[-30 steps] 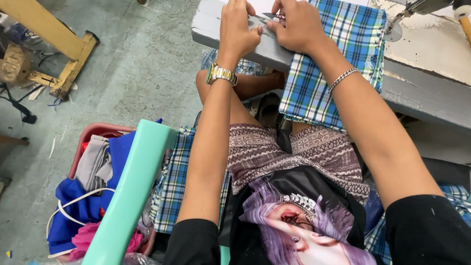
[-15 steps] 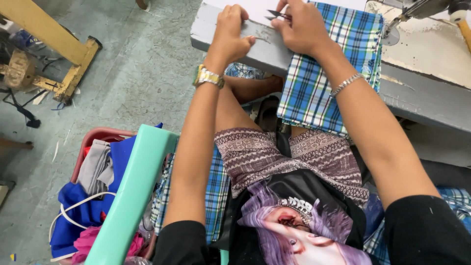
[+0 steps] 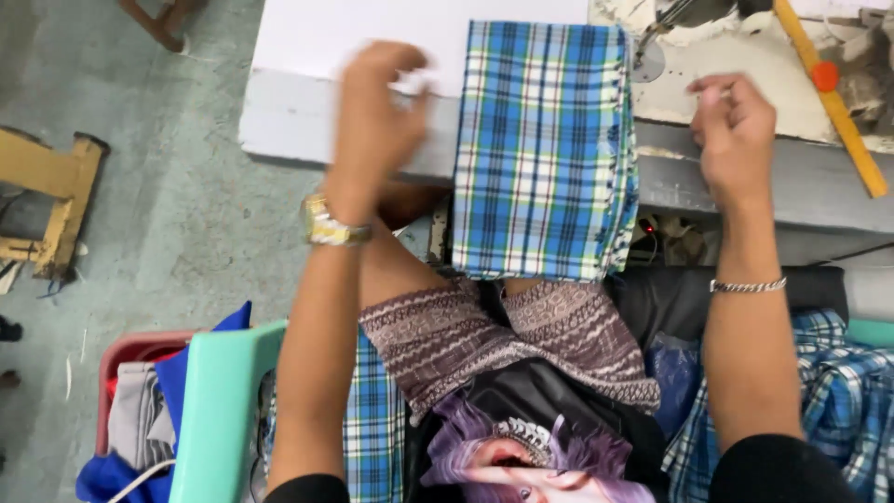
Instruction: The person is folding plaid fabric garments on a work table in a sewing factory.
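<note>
the folded blue, white and green checked cotton cloth [image 3: 545,149] lies on the pale grey table [image 3: 307,102], its long axis running away from the person, its near end hanging over the table edge toward the lap. it sits between the two hands, closer to the left hand [image 3: 372,130], which hovers blurred just beside its left edge, fingers curled, on what i cannot tell. the right hand [image 3: 736,135] is farther off, fingers pinched together; whether they hold anything i cannot tell.
</note>
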